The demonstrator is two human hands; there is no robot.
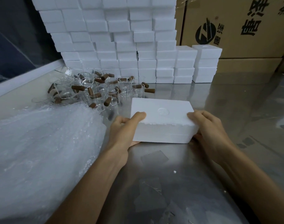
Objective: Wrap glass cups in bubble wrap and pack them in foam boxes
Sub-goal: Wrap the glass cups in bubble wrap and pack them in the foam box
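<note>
Both hands — left hand (121, 131), right hand (207, 126) — grip the closed foam box (162, 120) by its end edges on the steel table (227, 110), bubble wrap (41, 143) just left.

Closed white foam box (162, 120) flat beside bubble wrap (41, 151), glass cups (96, 89) behind

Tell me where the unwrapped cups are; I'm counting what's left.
In the head view, the glass cups stand clustered at the table's far left, between the bubble wrap and the foam box stack.
</note>
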